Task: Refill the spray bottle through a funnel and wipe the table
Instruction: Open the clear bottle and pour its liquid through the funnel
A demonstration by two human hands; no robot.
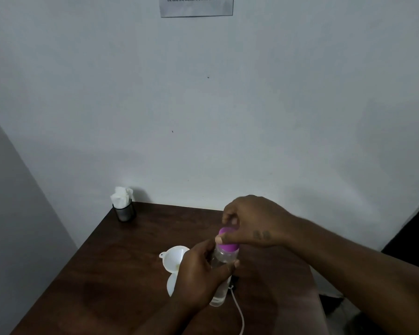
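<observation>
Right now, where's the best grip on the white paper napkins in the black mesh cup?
Pinch the free tops of the white paper napkins, coming from above. They stand upright in the black mesh cup, whose wall encloses their lower part, so only the tops are exposed.

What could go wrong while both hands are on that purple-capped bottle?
If the right hand frees the purple cap, any liquid in the bottle might spill onto the table. The left hand gripping it sits beside the funnel and could knock it. The white cord nearby may snag.
</observation>
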